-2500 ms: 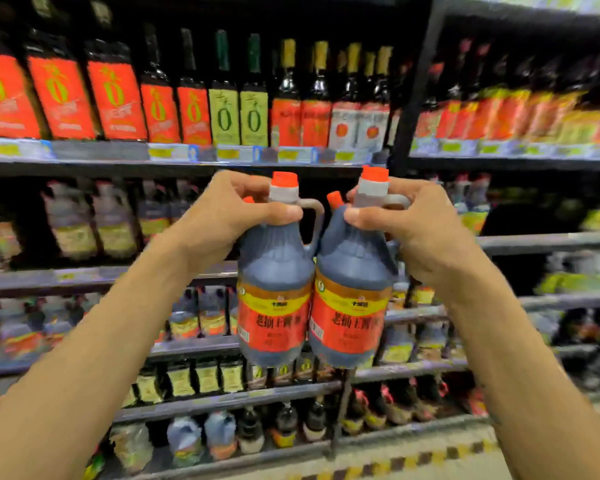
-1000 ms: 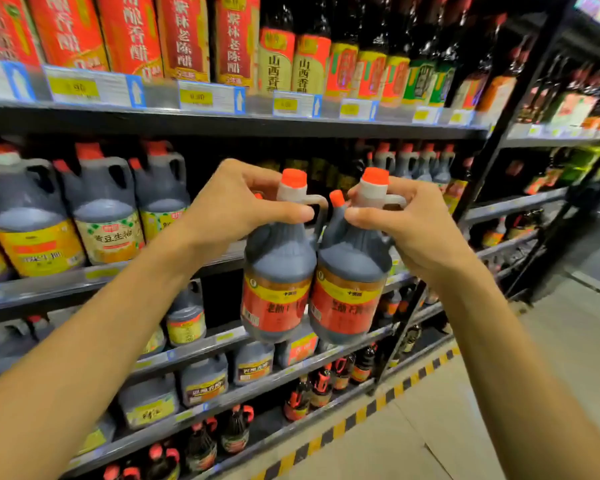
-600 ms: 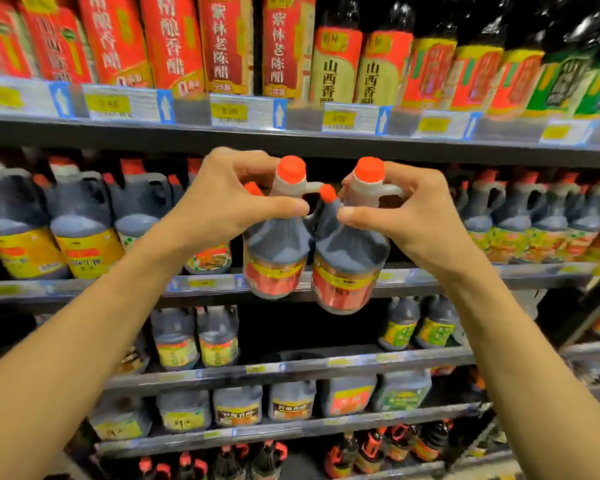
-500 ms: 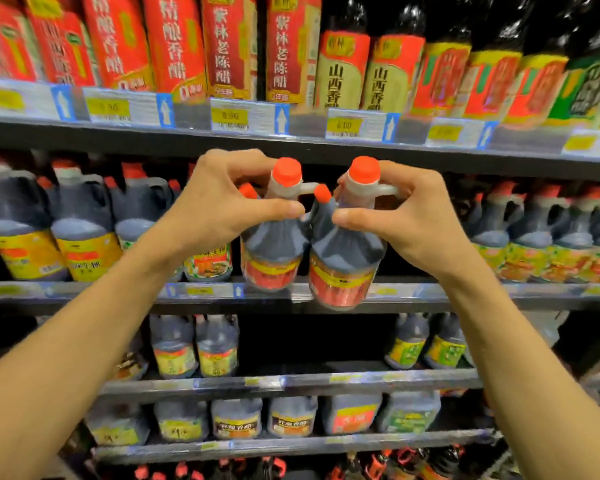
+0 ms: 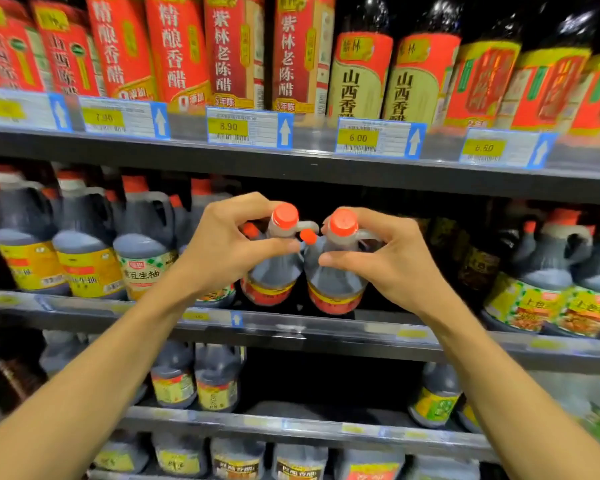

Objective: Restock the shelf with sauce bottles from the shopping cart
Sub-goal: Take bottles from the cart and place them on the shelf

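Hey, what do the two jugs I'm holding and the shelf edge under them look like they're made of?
Left jug and right jug: probably translucent plastic, since the dark sauce level shows through and the handles are moulded in; the orange caps look like matte plastic. Red and yellow labels look like glossy film or paper. Shelf edge: likely dark painted metal behind a clear plastic price strip, given its sheen.

Dim shop aisle, lit from overhead

White glints sit on the dark bottle shoulders point(image 5: 440, 15) above the hands; the shelf recess behind them is deep shadow. Price tags point(image 5: 21, 109) far left smear with blur, and the edges bow outward.
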`<state>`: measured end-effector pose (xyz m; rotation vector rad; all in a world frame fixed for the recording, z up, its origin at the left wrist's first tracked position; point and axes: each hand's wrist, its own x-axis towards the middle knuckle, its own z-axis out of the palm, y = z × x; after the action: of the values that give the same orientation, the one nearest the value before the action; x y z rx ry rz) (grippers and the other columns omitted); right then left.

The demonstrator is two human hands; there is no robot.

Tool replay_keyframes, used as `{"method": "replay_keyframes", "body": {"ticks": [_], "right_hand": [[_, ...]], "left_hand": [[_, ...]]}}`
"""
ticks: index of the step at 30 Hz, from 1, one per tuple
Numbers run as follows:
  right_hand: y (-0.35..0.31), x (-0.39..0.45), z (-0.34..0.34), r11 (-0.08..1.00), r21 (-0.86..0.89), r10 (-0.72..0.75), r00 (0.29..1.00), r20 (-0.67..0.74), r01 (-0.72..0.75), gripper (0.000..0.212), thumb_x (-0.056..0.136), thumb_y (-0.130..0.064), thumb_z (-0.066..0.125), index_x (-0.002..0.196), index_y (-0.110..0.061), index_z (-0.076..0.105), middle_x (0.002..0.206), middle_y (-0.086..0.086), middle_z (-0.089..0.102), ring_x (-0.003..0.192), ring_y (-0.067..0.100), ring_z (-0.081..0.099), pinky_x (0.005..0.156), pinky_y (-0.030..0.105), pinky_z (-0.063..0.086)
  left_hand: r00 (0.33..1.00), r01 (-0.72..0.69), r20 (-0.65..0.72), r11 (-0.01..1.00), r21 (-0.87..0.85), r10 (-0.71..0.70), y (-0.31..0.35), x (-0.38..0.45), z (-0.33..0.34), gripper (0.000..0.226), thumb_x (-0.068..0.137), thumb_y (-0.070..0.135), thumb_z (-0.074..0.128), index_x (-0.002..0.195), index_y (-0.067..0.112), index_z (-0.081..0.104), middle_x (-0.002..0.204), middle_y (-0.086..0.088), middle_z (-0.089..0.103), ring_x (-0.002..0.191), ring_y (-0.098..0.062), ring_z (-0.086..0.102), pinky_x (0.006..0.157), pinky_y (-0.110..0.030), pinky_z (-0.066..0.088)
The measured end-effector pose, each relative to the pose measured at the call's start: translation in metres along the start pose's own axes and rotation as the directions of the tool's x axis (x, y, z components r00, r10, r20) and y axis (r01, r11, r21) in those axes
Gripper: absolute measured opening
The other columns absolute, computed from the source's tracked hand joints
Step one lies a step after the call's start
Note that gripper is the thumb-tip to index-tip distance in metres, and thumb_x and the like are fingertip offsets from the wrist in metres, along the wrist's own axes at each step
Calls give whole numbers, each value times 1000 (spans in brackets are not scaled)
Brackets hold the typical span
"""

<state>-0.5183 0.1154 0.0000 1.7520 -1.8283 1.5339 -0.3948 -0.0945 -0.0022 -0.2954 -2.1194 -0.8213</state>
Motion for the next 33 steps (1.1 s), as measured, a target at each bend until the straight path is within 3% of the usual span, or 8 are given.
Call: {"method": "replay_keyframes", "body": {"ticks": [5,10,16,18,21,26,30,33], "right_hand": [[15,-3,4,999,35,28,1000,1,-28,36,78,-10,86,109,-20,72,103,-12,75,99,5,71,87,17,52],[30,3,8,988,103,116,993,-21,-113,33,77,-8,87,102,-26,73,96,-20,76,93,0,71,82,15,52],[47,20,10,950,193,254,967,-22,-245,21,77,-7,87,94,-17,77,90,-12,78,91,4,73,79,22,58],[53,25,10,935,235,286,957,-55,-266,18,78,-3,85,93,-10,77,88,-3,79,89,10,74,81,30,61],[63,32,11,889,335,361,928,-98,-310,20,78,5,81,97,6,74,92,15,78,89,20,73,86,38,59],[77,43,18,840,373,459,883,-102,-394,17,80,6,80,95,-1,76,83,1,79,81,15,74,79,28,60],[89,40,25,815,403,508,848,-148,-417,17,80,-2,83,90,-11,72,84,0,78,82,17,76,78,31,60],[94,27,31,784,455,523,844,-117,-422,26,83,-7,81,106,-10,70,102,7,78,97,23,76,87,38,61]], "left_hand": [[999,51,-2,999,18,-51,-14,-7,5,26,77,37,81,100,38,71,91,-6,69,82,-17,61,73,-23,45],[987,158,-23,986,-57,-160,-19,-2,5,26,77,28,83,101,34,74,84,-12,69,69,-1,52,67,-13,39],[927,354,-44,906,-233,-374,-31,15,16,14,87,2,76,91,15,82,52,19,62,52,9,53,58,-6,40],[913,375,-45,879,-295,-405,-34,21,23,8,84,10,81,88,17,83,68,4,73,67,0,61,69,-20,50],[885,391,-101,842,-372,-455,-50,26,32,33,68,32,87,97,18,79,104,-21,76,95,-22,67,88,-40,55],[803,493,-146,782,-382,-578,-68,26,51,15,82,12,83,91,16,71,88,5,76,83,-7,72,79,-27,57],[782,523,-157,772,-361,-603,-68,22,56,21,82,14,85,98,10,71,91,2,76,79,-4,72,73,-22,58],[770,540,-155,762,-357,-618,-67,19,57,25,80,19,87,100,12,73,97,-2,78,90,-15,75,81,-33,61]]}}
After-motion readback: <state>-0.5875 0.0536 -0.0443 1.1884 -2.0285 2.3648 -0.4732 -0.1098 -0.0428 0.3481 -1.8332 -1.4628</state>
